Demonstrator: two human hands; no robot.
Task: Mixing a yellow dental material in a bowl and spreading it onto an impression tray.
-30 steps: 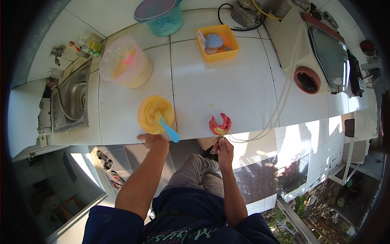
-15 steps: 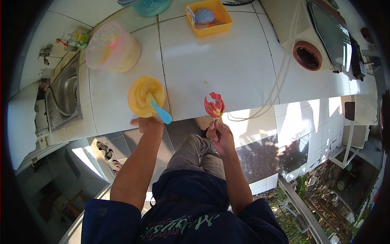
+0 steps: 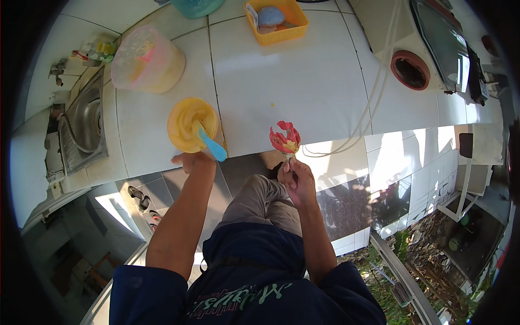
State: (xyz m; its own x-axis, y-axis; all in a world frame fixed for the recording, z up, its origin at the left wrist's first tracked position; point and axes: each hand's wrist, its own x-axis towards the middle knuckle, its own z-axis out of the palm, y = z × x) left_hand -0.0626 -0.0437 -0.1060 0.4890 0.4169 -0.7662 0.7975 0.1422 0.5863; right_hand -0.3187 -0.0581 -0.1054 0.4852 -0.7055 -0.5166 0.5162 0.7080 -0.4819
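Observation:
Near the counter's front edge stands a yellow cup (image 3: 174, 128) of thick, pale yellow cream, with a light blue spatula (image 3: 213, 145) leaning in it. My left hand (image 3: 189, 161) is at the cup's near side; the cup hides most of its fingers, so its grip does not show. In front of the counter edge, my right hand (image 3: 297, 180) is closed around the stem of a red, flower-like thing (image 3: 285, 137). Its ragged petals point upward around a bit of yellow, and its exact kind is unclear.
On the white tiled counter (image 3: 287, 70) are a translucent pink tub (image 3: 168, 67) at left and a yellow basket (image 3: 281, 38) at the back. A steel sink (image 3: 85, 123) lies far left. Pale hoses (image 3: 374, 97) hang at right beside a stove-like appliance (image 3: 441, 40).
The whole view has shifted slightly, with the counter things now a little higher and further left. Both hands keep their places, and the red flower-like thing has turned only slightly.

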